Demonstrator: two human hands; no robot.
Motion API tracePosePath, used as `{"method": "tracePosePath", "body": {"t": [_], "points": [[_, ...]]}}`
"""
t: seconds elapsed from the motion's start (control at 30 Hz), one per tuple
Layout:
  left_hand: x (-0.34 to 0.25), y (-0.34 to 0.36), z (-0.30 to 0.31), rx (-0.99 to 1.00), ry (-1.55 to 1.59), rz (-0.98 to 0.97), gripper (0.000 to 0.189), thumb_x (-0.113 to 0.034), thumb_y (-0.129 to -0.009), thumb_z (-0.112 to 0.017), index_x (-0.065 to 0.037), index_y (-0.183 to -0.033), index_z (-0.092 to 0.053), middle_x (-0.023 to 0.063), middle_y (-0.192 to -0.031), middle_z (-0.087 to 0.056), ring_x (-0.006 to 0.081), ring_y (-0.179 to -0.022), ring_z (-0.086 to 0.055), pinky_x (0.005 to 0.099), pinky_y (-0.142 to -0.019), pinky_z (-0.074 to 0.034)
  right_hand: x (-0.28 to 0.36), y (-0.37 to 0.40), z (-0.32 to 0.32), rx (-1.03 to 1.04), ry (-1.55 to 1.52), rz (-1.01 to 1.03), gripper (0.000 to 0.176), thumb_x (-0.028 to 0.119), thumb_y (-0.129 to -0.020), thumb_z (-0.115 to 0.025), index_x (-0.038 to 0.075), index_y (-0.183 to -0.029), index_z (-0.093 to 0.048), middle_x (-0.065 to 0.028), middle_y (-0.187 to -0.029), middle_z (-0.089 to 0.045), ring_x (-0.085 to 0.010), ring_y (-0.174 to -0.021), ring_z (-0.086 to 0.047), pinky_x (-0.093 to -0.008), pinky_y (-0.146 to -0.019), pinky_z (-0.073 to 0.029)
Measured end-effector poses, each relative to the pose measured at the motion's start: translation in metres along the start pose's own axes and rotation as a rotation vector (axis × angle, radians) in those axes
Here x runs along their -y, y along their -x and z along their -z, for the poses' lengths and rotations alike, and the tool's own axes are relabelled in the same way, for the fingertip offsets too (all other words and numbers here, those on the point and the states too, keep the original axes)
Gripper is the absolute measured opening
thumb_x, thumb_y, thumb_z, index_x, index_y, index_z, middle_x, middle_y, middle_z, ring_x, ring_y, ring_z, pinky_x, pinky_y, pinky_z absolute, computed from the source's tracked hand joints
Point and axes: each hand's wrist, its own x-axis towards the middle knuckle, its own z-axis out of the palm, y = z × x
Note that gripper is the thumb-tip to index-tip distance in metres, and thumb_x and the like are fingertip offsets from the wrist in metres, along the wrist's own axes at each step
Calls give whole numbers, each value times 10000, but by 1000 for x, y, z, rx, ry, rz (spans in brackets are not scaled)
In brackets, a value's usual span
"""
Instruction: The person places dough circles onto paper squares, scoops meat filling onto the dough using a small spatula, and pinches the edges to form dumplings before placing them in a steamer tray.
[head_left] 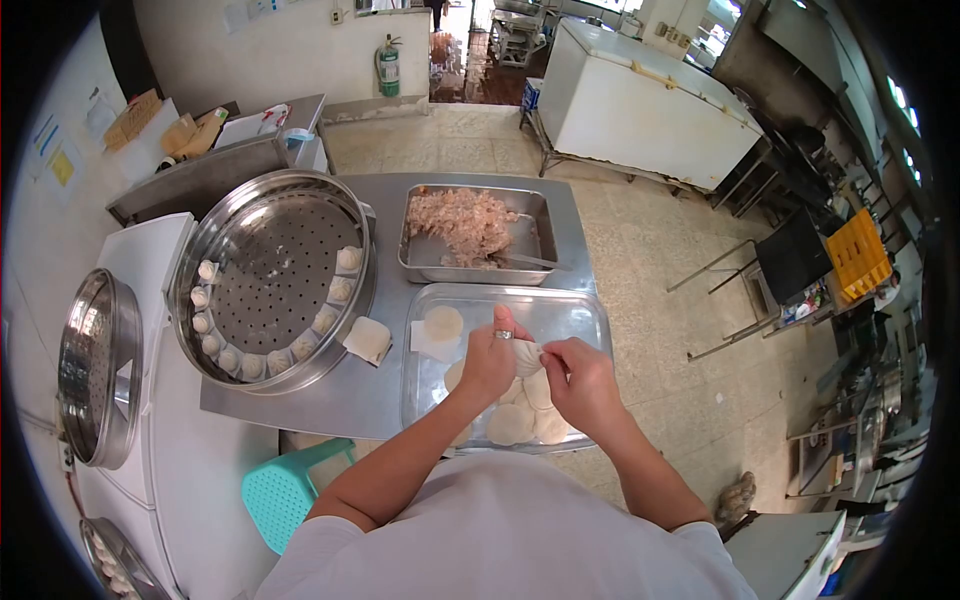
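A pleated dough bun (527, 359) is held between my two hands above a metal tray. My left hand (489, 358), with a ring on it, is closed around the bun's left side. On the other side, the fingers of my right hand (582, 385) pinch its dough edge. Under my hands, several flat dough rounds (510, 424) lie overlapping on the tray (416, 375), some partly hidden by my arms. A single dough round (443, 323) rests on a white paper square (430, 349) at the tray's left.
Beyond the tray, a deep pan (425, 272) holds pinkish filling (465, 222) and a utensil (535, 262). At left, a perforated steamer (270, 270) has several buns (252, 367) along its rim. Paper squares (368, 340) lie beside it. A green stool (280, 500) stands below the table.
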Motion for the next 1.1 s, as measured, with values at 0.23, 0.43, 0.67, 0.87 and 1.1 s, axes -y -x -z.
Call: {"method": "tracePosePath", "body": {"t": [0.23, 0.43, 0.67, 0.87, 1.1], "points": [[-8, -6, 8, 50, -150, 5, 988, -720, -1043, -160, 42, -743, -713, 99, -715, -674, 180, -722, -639, 325, -721, -518, -5, -8, -2, 76, 46, 70, 29, -3, -869, -687, -26, -856, -676, -185, -809, -668, -386, -705, -660, -454, -628, -534], [-5, -7, 8, 54, -51, 128, 1026, -726, -1035, -102, 34, -734, -722, 88, -707, -686, 161, -702, -633, 306, -714, -511, -8, -6, 3, 125, 145, 201, 84, -21, -848, -716, 0, -928, -702, -160, -816, -682, -359, -710, -669, -418, -619, -532], [-24, -10, 12, 157, 25, 139, 1061, -796, -985, -90, 24, -771, -729, 73, -745, -692, 150, -713, -636, 287, -708, -511, 22, -16, 19, 106, 34, 279, 73, -5, -856, -697, -1, -882, -629, -162, -787, -622, -375, -695, -635, -451, -621, -525], [-38, -3, 11, 219, 148, 110, 1029, -807, -984, -135, 20, -798, -720, 67, -770, -676, 133, -736, -641, 265, -667, -514, 14, -21, 25, 162, 106, 286, 80, 2, -862, -696, -5, -871, -617, -161, -779, -615, -381, -687, -633, -449, -617, -527], [-20, -1, 10, 122, 104, 150, 1002, -821, -975, -174, 1, -731, -695, 58, -703, -650, 135, -624, -598, 279, -553, -482, 22, -15, 27, 191, 114, 288, 76, 10, -889, -681, -12, -908, -611, -171, -824, -622, -383, -717, -636, -447, -631, -531]]}}
